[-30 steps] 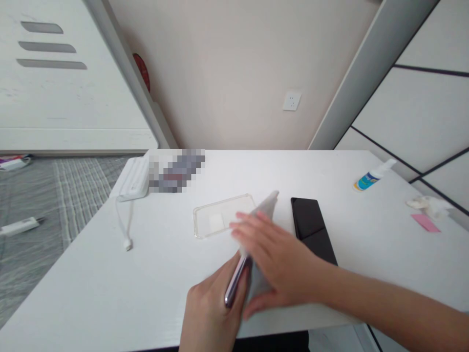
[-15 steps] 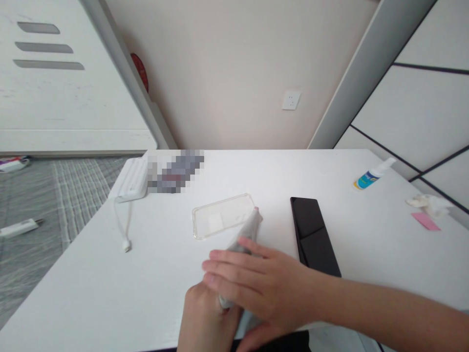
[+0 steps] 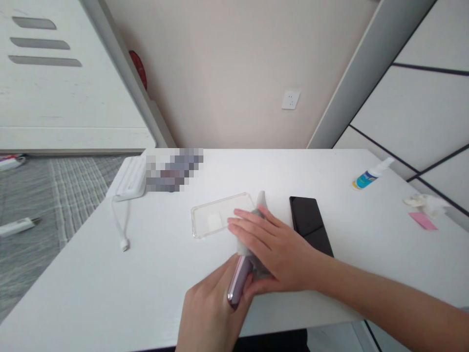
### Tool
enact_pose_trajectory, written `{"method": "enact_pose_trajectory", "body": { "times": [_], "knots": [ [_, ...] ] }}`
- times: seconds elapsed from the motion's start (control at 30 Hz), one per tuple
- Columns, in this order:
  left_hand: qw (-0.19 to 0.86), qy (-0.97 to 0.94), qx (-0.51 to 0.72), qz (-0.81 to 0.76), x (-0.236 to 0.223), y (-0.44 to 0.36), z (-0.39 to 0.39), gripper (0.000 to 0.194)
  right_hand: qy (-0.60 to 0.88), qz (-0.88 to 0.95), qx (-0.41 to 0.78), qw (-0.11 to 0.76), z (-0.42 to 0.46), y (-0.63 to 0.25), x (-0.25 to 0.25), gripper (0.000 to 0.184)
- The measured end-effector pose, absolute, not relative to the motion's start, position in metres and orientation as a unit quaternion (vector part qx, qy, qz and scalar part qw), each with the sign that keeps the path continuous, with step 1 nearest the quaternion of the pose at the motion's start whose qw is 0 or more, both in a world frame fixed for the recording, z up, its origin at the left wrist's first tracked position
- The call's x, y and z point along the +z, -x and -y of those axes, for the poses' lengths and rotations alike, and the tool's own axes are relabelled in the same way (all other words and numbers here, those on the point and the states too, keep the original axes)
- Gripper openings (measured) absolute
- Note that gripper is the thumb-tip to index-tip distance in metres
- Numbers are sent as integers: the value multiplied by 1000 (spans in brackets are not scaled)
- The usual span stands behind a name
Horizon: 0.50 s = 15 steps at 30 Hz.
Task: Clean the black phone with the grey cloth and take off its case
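My left hand (image 3: 210, 308) grips a slim purple phone (image 3: 240, 282) on edge, its rounded shiny side facing me. Over its far part lies a light grey cloth (image 3: 261, 199), pressed there by my right hand (image 3: 278, 252), whose fingers wrap across it. The right palm hides much of the cloth and the phone's far end. Just beyond my hands a clear phone case (image 3: 216, 205) rests on the white table (image 3: 154, 288). To the right of my right hand lies a black phone (image 3: 308, 220), partly covered by my forearm.
A white power bank (image 3: 130, 178) with a short cable (image 3: 123, 234) sits at the back left, beside a blurred-out item (image 3: 176, 171). Toward the right edge are a spray bottle (image 3: 370, 177), a crumpled tissue (image 3: 430, 203) and a pink slip (image 3: 423, 221).
My right hand and the cloth have slid away from me along the phone, uncovering its purple near edge. My left hand has stayed in about the same place.
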<state>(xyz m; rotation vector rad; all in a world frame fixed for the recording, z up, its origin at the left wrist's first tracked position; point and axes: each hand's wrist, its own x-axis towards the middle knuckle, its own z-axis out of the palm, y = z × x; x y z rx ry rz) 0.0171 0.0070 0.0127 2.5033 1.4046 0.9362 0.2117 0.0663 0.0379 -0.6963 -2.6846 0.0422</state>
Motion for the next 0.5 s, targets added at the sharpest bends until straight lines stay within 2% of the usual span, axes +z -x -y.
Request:
{"method": "enact_pose_trajectory", "body": {
  "times": [0.07, 0.17, 0.23, 0.33, 0.43, 0.5],
  "knots": [
    [60, -832, 313, -454, 11, -16, -7, 17, 251, 945, 18, 207, -64, -210, 34, 84],
    [-42, -847, 312, -429, 3, -14, -6, 27, 167, 961, -2, 223, -55, -203, 32, 76],
    [-70, -857, 301, -412, -2, -14, -6, 32, 118, 964, -22, 238, -56, -203, 31, 70],
    [-21, -862, 287, -417, -3, -15, -6, 32, 184, 942, -29, 278, -69, -211, 30, 71],
    [7, -853, 284, -438, -2, -16, -6, 37, 279, 922, -27, 268, -71, -214, 27, 80],
    [34, -850, 283, -442, -4, -14, -6, 30, 229, 939, -50, 253, -60, -207, 26, 73]
  ]
}}
